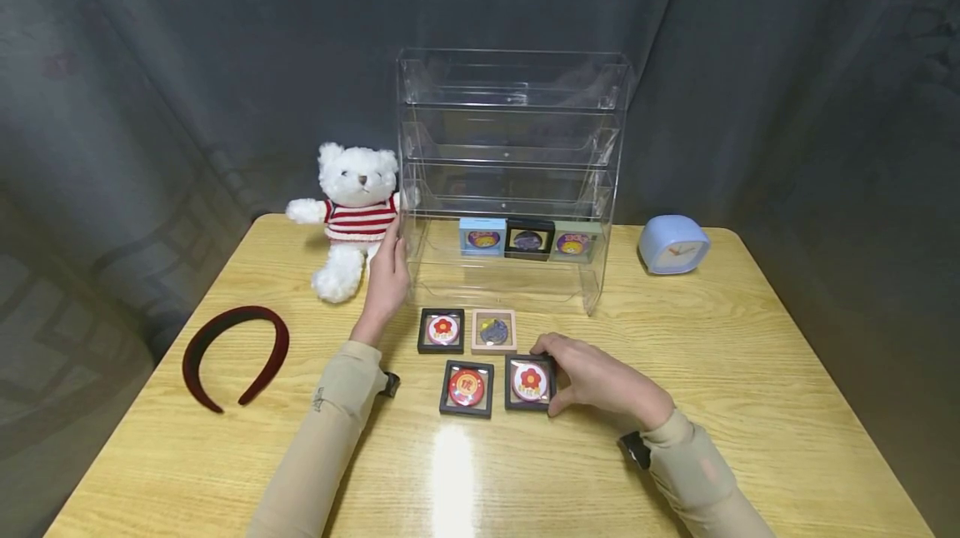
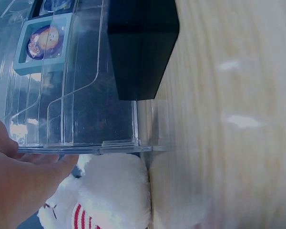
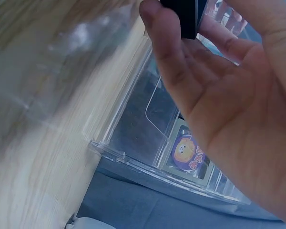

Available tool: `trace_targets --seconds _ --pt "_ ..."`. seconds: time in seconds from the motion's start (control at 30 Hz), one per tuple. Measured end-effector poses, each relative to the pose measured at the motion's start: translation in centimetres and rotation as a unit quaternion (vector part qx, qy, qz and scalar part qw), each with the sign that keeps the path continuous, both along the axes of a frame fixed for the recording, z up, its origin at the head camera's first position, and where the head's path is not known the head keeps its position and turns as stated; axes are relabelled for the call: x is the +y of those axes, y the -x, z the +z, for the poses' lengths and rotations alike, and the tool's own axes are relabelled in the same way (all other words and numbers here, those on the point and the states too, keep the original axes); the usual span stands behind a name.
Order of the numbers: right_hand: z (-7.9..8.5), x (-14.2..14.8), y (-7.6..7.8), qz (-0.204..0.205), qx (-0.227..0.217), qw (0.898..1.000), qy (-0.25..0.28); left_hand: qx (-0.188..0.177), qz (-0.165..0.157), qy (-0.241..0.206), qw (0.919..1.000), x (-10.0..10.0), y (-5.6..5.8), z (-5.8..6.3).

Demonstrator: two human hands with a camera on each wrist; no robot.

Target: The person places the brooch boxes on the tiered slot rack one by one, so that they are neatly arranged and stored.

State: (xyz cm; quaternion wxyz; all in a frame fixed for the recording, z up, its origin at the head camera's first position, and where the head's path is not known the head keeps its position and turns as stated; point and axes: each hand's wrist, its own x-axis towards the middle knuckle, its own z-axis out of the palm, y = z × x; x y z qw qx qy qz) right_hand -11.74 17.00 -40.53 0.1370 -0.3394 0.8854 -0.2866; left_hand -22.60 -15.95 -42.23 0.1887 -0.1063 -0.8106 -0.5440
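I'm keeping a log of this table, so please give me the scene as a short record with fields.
Left hand: touches the left side of the clear rack
Right hand: grips a dark-framed flower badge
Loose nearby: second flower badge, pink-framed badge, dark-framed red badge
Bottom tier of rack: blue-framed badge, black-framed badge, grey-green-framed badge
Left area: white teddy bear, dark red headband
Right area: blue clock
Surface: wooden table
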Motion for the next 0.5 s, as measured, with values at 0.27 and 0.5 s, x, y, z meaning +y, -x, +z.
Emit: trace_targets --seconds 0.27,0.5 --pt "0.06 0.15 0.36 -0.01 0.06 0.998 0.026 0.01 -0.006 -0.007 0.9999 0.08 -0.05 0.09" --pt "0.39 0.09 0.53 -0.026 0.105 0.994 0.024 0.011 -0.007 -0.011 0.9999 0.07 0.02 0.01"
